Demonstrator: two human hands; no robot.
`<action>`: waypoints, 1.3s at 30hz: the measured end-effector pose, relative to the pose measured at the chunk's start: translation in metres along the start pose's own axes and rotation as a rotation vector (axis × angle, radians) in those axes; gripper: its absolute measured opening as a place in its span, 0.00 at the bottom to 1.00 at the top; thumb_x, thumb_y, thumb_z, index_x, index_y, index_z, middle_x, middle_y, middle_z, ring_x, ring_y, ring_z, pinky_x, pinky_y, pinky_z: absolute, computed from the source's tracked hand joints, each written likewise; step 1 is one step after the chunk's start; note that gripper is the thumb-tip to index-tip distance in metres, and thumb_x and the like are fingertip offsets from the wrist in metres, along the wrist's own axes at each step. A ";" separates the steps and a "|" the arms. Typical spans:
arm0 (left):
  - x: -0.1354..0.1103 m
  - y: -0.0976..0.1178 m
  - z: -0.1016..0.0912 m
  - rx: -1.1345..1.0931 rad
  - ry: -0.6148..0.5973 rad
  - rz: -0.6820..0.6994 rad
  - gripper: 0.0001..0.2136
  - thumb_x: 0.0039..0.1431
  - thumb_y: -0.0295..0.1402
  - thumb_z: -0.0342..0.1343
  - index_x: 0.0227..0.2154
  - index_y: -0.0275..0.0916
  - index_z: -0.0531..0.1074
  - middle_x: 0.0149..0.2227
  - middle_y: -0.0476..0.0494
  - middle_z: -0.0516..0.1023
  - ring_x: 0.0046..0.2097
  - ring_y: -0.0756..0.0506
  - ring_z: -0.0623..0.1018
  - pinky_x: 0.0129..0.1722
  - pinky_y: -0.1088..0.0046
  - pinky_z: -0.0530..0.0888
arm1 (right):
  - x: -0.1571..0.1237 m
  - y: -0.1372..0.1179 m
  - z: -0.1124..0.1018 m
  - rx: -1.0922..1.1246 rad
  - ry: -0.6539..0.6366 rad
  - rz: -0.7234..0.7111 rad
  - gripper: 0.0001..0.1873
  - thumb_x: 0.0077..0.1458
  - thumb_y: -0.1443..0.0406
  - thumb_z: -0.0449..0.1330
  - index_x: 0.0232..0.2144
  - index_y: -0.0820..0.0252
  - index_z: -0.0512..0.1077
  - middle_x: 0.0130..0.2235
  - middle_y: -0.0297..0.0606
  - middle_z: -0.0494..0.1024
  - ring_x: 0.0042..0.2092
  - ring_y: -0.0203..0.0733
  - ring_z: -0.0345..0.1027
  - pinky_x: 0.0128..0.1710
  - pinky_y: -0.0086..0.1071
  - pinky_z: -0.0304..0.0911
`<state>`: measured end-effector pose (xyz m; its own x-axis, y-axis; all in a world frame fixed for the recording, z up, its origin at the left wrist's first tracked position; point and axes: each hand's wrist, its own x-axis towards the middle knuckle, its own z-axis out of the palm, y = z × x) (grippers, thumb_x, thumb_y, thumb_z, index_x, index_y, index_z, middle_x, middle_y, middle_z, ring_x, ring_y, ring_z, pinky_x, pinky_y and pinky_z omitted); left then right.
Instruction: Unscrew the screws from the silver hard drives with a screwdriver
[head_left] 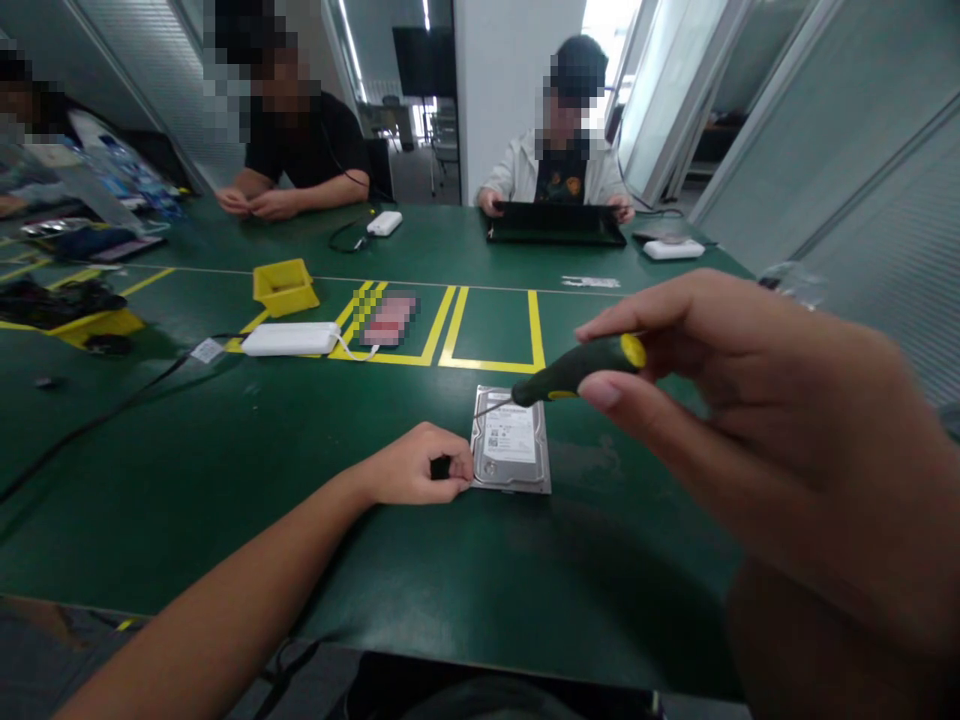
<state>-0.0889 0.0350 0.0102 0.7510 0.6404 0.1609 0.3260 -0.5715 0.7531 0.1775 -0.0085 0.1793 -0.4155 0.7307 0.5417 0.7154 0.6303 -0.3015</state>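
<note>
A silver hard drive (511,440) with a white label lies flat on the green table (405,570). My left hand (427,465) rests at its left edge, fingers curled against the side; whether they pinch a small thing there is hidden. In my right hand (750,400) a dark green screwdriver (577,370) with a yellow end cap is held by the handle between thumb and fingers. Its thin shaft points left and slightly down, and the tip appears over the drive's upper left edge; contact cannot be made out.
Beyond the drive are yellow tape outlines (491,362), a white power bank (291,339) with cables, and a yellow bin (285,287). Across the table one person (307,150) leans on their forearms; another (559,165) holds a black panel (555,224). Bottles (142,175) stand far left.
</note>
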 end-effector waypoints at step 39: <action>0.001 -0.002 -0.002 0.005 -0.033 -0.047 0.01 0.54 0.26 0.58 0.31 0.35 0.73 0.29 0.49 0.76 0.31 0.51 0.75 0.34 0.76 0.71 | 0.007 0.014 0.080 0.383 -0.260 -0.107 0.07 0.60 0.65 0.61 0.40 0.63 0.72 0.34 0.31 0.75 0.34 0.31 0.66 0.34 0.25 0.57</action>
<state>-0.0902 0.0377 0.0105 0.7531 0.6496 0.1040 0.3647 -0.5438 0.7559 0.1393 0.0267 0.1160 -0.6375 0.6671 0.3854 0.4228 0.7211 -0.5489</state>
